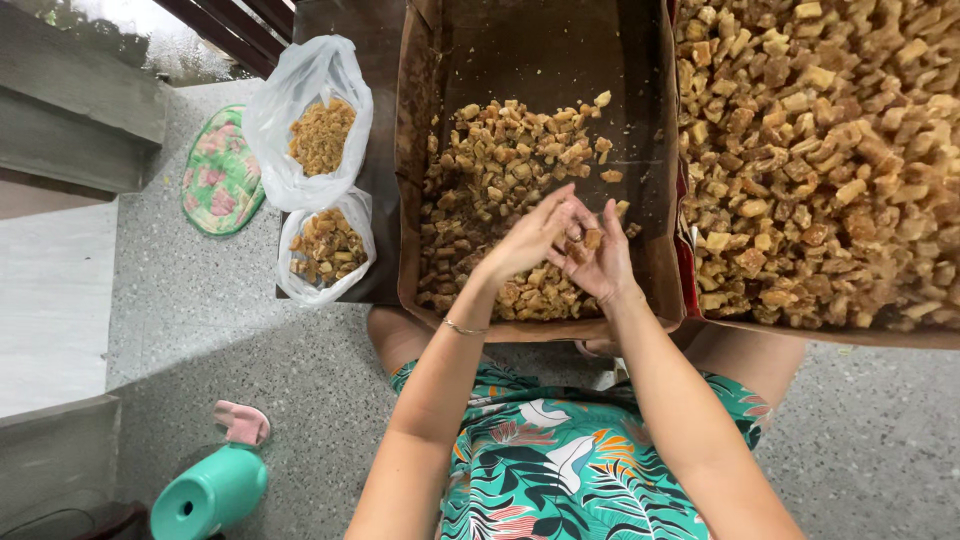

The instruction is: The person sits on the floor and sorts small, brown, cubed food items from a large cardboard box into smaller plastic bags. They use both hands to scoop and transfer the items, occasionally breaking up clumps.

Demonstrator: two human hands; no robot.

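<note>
From above, the person sits on the speckled floor (300, 380) with both hands over a shallow cardboard box (420, 200). The left hand (530, 240) and the right hand (598, 258) meet above the box's near half, fingers curled together around a few small golden-brown chunks (585, 240); the right palm cups them while the left fingers pinch at them. A thin bracelet (463, 328) circles the left wrist. Beneath the hands, a loose heap of the same brown pieces (500, 170) covers the lower and middle part of the box; its far end shows bare cardboard. Just to the right, touching it, a second box (820, 160) is packed full of similar chunks. To the left of the first box lie two clear plastic bags: the farther bag (310, 120) holds finer yellowish bits, the nearer bag (325, 250) holds coarser brown pieces. A flowered pad (220, 175) lies beyond them, and a teal container (210, 492) with a pink piece beside it rests near the person's left side.
</note>
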